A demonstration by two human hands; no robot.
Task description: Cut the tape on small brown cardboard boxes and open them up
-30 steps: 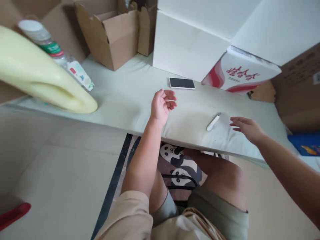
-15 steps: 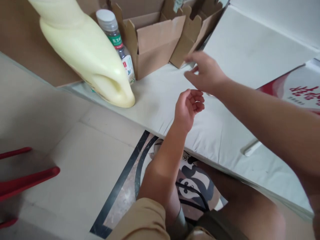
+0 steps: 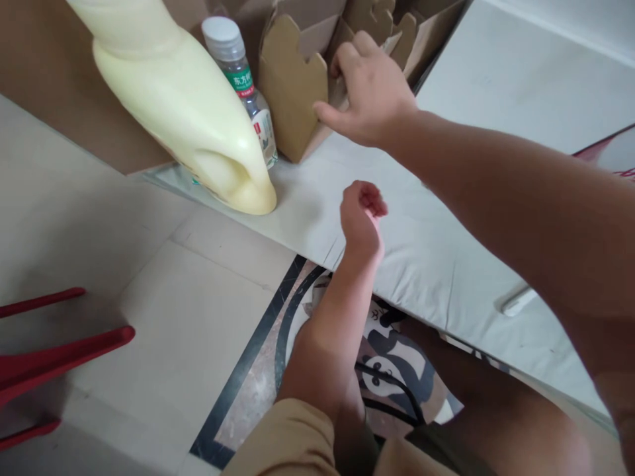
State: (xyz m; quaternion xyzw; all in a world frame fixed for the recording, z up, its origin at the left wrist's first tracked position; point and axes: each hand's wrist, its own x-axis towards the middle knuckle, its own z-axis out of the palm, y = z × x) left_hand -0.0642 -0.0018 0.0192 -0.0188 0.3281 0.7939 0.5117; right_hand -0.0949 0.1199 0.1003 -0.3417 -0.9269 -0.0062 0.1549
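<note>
My right hand [image 3: 370, 89] reaches across to the far left and grips the rim of an open brown cardboard box [image 3: 292, 86] at the back of the white board [image 3: 426, 258]. Its fingers go over the box's edge and the thumb presses the outside. My left hand [image 3: 361, 218] hovers over the board near its front edge, fingers curled in with nothing in them. A clear water bottle [image 3: 243, 79] with a white cap stands just left of the box.
A large pale yellow jug [image 3: 183, 112] lies tilted at the left. More brown cartons [image 3: 387, 23] stand behind. A small white stick-like item [image 3: 516, 301] lies on the board at right. Red bars [image 3: 54, 360] show on the tiled floor at lower left.
My right hand has swung from the right side of the board to the far left and taken hold of the cardboard box. My left hand's fingers have curled shut. The view has turned left.
</note>
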